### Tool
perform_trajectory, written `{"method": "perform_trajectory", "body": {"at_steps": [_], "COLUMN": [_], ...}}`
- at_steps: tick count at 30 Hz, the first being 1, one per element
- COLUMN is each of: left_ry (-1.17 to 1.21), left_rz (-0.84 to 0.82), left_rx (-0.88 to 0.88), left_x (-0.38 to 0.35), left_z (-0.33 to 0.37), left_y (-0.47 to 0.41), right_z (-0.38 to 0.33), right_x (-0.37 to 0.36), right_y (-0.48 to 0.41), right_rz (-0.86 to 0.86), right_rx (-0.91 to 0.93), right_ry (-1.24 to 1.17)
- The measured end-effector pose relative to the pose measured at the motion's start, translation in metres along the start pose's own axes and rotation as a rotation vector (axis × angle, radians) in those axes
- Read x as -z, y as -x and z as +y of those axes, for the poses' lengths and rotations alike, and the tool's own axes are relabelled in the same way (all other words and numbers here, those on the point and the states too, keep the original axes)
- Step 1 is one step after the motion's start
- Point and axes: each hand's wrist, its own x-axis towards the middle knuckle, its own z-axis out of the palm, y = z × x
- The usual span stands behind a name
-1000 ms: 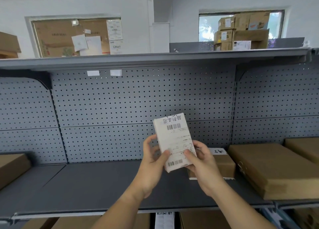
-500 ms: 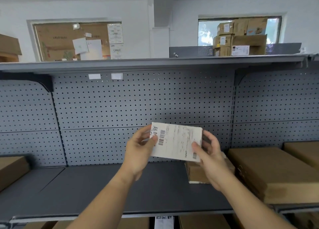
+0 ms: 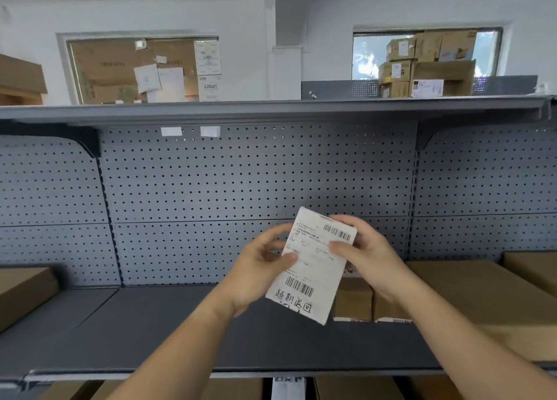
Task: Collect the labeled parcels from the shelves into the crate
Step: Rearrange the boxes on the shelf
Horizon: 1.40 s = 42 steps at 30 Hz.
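Grey pegboard (image 3: 241, 173) backs a dark shelf (image 3: 150, 324), in front of which we hold the parcel (image 3: 313, 267) in the air with both hands. Its white label faces us, tilted, with barcodes at both ends and handwritten characters at the lower end. Our left hand (image 3: 256, 276) grips the parcel's left edge, thumb pressed on the label, fingers curled behind it. Our right hand (image 3: 367, 255) grips the upper right corner, thumb on the label below a barcode, fingers wrapped over the top edge. Behind the parcel a small box (image 3: 352, 300) stands on the shelf, just beside a large flat box (image 3: 497, 303); another box (image 3: 24, 291) lies at far left. Cartons (image 3: 428, 64) are stacked beyond the upper shelf (image 3: 271, 110)
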Motion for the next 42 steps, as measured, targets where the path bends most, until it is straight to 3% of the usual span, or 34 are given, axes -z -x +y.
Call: {"method": "perform_trajectory", "body": {"at_steps": [9,24,27,31,33,42], "left_ry": [0.261,0.198,-0.035,-0.695,-0.912,-1.276], "left_rz": [0.284,0.214,0.325,0.318,0.301,0.552], "left_rx": [-0.136,-0.072,-0.025,0.069,0.128,0.452], "left_x": [-0.03,-0.029,-0.015,0.01,0.023,0.11], "left_z": [-0.011,-0.011,-0.018,-0.026,-0.025,0.008], "left_y": [0.001,0.001,-0.001,0.007,0.017,0.12], "right_z": [0.018,0.025,0.03,0.035,0.037,0.039], "right_x": [-0.027,-0.025,-0.02,-0.017,-0.024,-0.136], "right_y": [0.022,0.032,0.035,0.038,0.037,0.045], "right_rz": [0.084,0.177,0.172,0.124,0.084,-0.301], "right_rx": [0.01,-0.016,-0.032,-0.045,-0.048,-0.112], "right_ry": [-0.252,-0.368,-0.39,-0.401,-0.403,-0.557]}}
